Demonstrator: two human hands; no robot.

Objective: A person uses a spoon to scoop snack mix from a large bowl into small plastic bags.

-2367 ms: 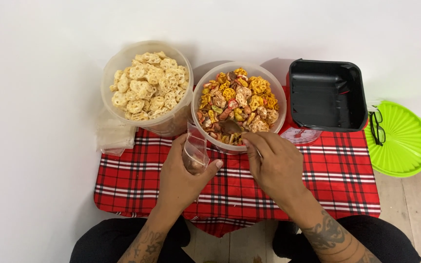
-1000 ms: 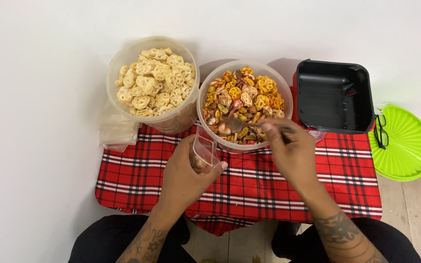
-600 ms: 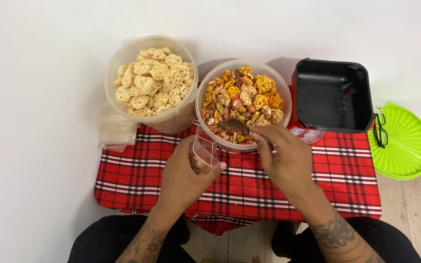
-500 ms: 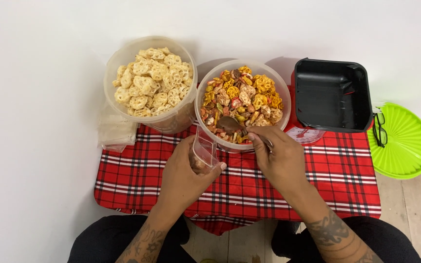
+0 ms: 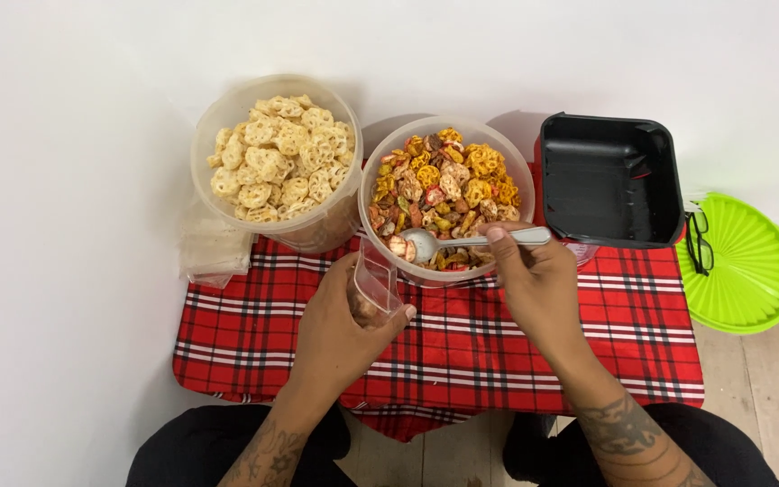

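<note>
Lifted from the mix, spoon (image 5: 462, 242) pinched in right hand (image 5: 538, 284) grip; left hand (image 5: 349, 329) clasps clear bag (image 5: 376, 284).

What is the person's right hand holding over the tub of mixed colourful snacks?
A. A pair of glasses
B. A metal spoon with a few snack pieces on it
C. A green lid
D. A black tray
B: the right hand grips a metal spoon whose bowl, carrying a few pieces, sits over the tub of mixed snacks.
</note>
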